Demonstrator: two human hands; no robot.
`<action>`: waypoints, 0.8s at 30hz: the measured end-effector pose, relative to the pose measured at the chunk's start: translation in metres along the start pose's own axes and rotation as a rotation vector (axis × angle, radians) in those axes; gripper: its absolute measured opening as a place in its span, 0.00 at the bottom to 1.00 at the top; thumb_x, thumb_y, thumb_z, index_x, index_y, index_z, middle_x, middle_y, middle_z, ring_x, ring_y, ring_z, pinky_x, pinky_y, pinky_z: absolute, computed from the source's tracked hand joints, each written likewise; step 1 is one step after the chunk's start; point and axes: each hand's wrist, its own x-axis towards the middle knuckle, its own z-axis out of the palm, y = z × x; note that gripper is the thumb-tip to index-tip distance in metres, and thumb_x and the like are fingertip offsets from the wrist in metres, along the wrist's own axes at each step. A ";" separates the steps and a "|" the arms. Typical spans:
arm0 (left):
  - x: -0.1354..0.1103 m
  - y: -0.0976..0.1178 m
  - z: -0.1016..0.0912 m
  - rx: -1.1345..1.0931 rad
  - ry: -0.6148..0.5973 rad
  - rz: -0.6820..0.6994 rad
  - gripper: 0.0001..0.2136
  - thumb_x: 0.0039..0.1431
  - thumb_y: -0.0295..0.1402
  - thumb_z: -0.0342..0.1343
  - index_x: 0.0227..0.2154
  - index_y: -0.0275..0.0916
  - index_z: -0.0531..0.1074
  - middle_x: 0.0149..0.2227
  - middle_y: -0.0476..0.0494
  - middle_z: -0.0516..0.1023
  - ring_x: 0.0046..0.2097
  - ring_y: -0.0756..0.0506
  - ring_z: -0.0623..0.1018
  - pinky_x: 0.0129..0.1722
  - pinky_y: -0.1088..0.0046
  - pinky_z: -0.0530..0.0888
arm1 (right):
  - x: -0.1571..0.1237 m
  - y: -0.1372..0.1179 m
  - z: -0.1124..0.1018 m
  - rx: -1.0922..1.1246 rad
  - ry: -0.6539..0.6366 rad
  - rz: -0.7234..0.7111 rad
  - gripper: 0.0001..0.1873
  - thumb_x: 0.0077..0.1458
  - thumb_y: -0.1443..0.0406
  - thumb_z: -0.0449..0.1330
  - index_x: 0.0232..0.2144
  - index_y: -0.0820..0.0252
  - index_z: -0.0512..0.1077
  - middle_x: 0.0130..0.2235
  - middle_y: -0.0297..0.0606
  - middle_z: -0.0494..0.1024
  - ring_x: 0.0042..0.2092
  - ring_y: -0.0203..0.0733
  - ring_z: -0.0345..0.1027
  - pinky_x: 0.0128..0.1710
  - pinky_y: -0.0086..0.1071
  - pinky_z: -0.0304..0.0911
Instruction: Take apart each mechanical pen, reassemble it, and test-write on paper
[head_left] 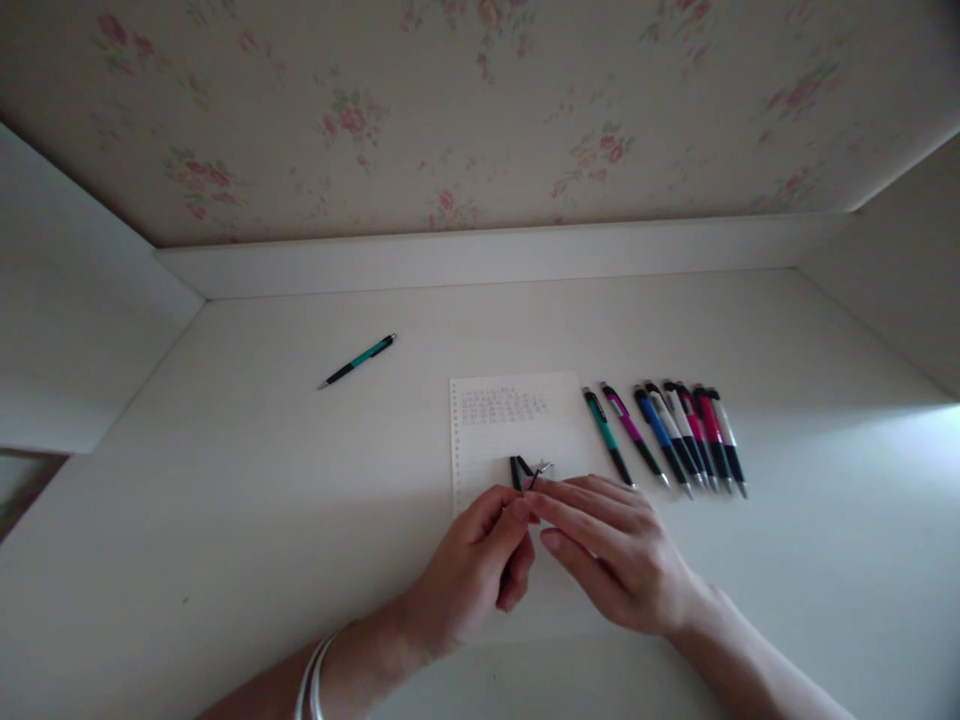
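White sheet of lined paper [484, 450], punched with holes down its left edge, lying near the middle of a white desk [262, 490]; several rows of small handwriting across its upper part, too fine for me to read from where I sit at this head view. Dark slim parts [516, 473], one item with a silvery end, standing out just beyond the fingertips above the lower half of the sheet; exact nature unclear to me. Left hand [469, 565], thumb and forefinger pinched together at the lower end of these parts, other fingers curled under; pale bands [312, 680] at the wrist. Right hand [626, 560], fingers extended and leaning towards the same spot, tips meeting the left fingertips; whether they grip anything I cannot tell. To the right of the paper, slanting pens with black grips: one teal pen [602, 425], its tip by the right hand; one purple pen [628, 425]; then a close row [696, 425] in blue, white and pink; any lettering on the barrels illegible to me. Farther left, one teal-and-black pen [358, 361], lying alone. Behind, wallpaper [352, 118] printed with pink roses.
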 end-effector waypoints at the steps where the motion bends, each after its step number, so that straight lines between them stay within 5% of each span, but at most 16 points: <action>1: -0.001 0.000 0.000 0.028 -0.006 0.009 0.19 0.68 0.51 0.49 0.35 0.38 0.66 0.19 0.58 0.63 0.17 0.56 0.59 0.16 0.80 0.56 | 0.001 -0.001 0.002 -0.011 0.001 0.006 0.20 0.60 0.73 0.59 0.55 0.59 0.73 0.47 0.46 0.84 0.43 0.47 0.80 0.41 0.41 0.76; 10: -0.004 -0.001 0.000 0.053 -0.006 -0.021 0.20 0.67 0.52 0.49 0.37 0.37 0.68 0.20 0.57 0.63 0.18 0.55 0.61 0.18 0.78 0.56 | -0.006 0.007 -0.010 -0.156 0.353 0.327 0.17 0.60 0.73 0.60 0.48 0.53 0.80 0.42 0.40 0.86 0.36 0.45 0.82 0.37 0.35 0.79; 14: -0.003 -0.002 -0.001 0.005 -0.014 -0.028 0.20 0.67 0.53 0.49 0.38 0.37 0.68 0.21 0.57 0.64 0.18 0.55 0.60 0.18 0.78 0.57 | -0.009 0.021 -0.018 -0.266 0.303 0.203 0.13 0.57 0.73 0.63 0.41 0.54 0.82 0.38 0.39 0.86 0.34 0.46 0.82 0.35 0.36 0.78; 20: -0.001 0.000 -0.002 -0.048 0.029 -0.007 0.23 0.65 0.53 0.51 0.44 0.35 0.72 0.27 0.52 0.67 0.22 0.54 0.62 0.22 0.76 0.58 | -0.010 0.032 -0.010 -0.324 0.054 0.180 0.09 0.60 0.69 0.60 0.39 0.56 0.81 0.37 0.40 0.85 0.35 0.45 0.80 0.37 0.37 0.76; 24: 0.000 0.003 -0.003 -0.071 -0.003 -0.039 0.19 0.64 0.42 0.57 0.51 0.33 0.73 0.30 0.48 0.70 0.28 0.52 0.67 0.28 0.74 0.62 | -0.008 0.023 -0.008 -0.241 0.159 0.309 0.10 0.63 0.67 0.58 0.42 0.59 0.79 0.34 0.40 0.84 0.31 0.41 0.78 0.33 0.32 0.74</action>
